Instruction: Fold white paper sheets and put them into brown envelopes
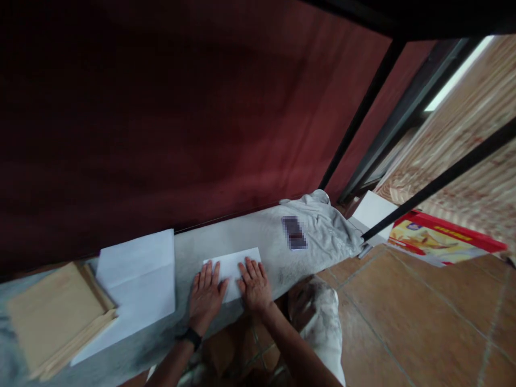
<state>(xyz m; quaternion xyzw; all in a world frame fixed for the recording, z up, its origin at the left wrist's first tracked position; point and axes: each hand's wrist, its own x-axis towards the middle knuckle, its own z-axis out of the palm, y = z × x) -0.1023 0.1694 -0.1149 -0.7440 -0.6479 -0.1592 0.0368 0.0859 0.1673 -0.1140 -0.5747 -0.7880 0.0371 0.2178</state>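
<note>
The left hand (206, 296) and right hand (255, 286), two total, lie flat, fingers extended, on one paper (231, 275), lower center. The paper is white, rectangular.

Small paper (232, 269) partly hidden, pixelated rectangle (295, 233), perhaps a phone

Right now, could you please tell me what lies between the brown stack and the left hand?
The head view shows a large white sheet, then bare grey surface before the left hand.
</note>
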